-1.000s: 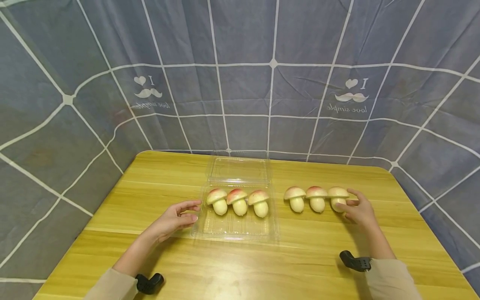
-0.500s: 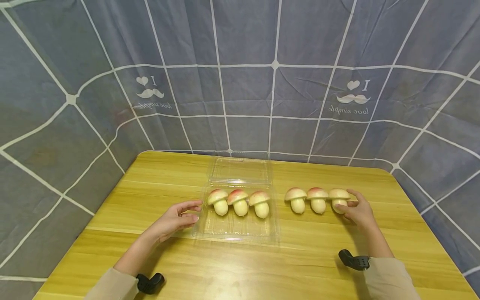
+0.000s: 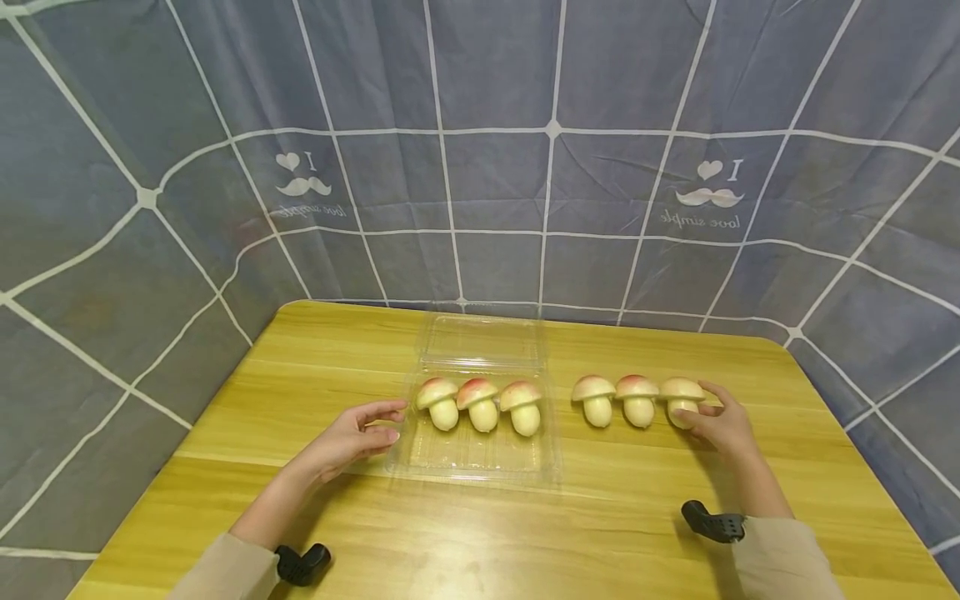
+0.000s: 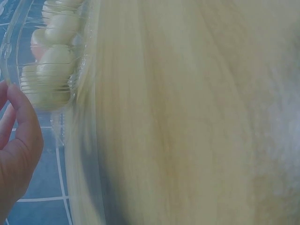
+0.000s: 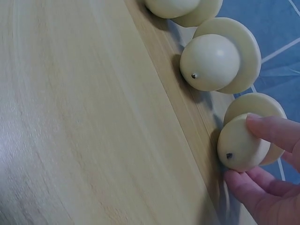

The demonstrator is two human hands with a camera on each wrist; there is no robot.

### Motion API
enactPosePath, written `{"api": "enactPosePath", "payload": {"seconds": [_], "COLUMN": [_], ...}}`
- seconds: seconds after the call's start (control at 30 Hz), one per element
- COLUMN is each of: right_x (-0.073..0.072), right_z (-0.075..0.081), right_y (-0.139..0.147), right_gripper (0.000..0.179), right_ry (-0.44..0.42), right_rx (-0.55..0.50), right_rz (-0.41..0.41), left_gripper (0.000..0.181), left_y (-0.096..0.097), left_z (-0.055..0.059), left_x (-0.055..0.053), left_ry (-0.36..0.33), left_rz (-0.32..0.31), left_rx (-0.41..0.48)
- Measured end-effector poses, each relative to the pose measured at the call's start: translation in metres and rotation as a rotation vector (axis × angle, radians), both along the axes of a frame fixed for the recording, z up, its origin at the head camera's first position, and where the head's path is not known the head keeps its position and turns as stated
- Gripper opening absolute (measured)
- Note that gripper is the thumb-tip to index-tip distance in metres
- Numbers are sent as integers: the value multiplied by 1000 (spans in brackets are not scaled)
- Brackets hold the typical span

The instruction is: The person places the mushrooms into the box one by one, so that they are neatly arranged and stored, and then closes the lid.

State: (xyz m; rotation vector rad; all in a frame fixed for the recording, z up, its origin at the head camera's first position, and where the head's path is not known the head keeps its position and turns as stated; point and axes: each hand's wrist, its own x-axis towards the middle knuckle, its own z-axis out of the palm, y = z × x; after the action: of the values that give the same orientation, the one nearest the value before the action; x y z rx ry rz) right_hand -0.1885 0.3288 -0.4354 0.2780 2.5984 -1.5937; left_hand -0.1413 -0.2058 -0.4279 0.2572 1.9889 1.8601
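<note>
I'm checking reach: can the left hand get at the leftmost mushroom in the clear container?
Probably yes: the left hand is beside the clear container, and the open lid leaves the leftmost mushroom uncovered.

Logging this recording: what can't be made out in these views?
- Head view: part of the rightmost mushroom, hidden by the right hand.
- Left wrist view: part of the left hand, cut off by the left edge; detail on the boxed mushrooms, blurred behind clear plastic.
- Right wrist view: part of the topmost mushroom, cut off by the top edge.
</note>
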Motion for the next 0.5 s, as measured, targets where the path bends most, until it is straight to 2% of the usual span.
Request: {"api": "enactPosePath", "payload": {"seconds": [0.13,0.17,0.33,0.5], "right_x": [2,2,4,9], "right_z": [-2,-3,-2,3], "right_y": [4,4,7,8], "right_gripper": [81,81,81,82], "right_ry": [5,12,15,-1], "right_rx": [-36,-64,-73,-56], "right_rz": [-21,-47,-50,-7], "left_gripper": [60,60,60,60], "left_y": [1,2,2,1], "left_z": [-1,-1,0,-1], "left_x": [-1,-1,-2,-1], "left_ry": [1,-2,-2,3], "left_rz": [-9,-7,-8,-11], "left_rx": [8,10,15,6]}}
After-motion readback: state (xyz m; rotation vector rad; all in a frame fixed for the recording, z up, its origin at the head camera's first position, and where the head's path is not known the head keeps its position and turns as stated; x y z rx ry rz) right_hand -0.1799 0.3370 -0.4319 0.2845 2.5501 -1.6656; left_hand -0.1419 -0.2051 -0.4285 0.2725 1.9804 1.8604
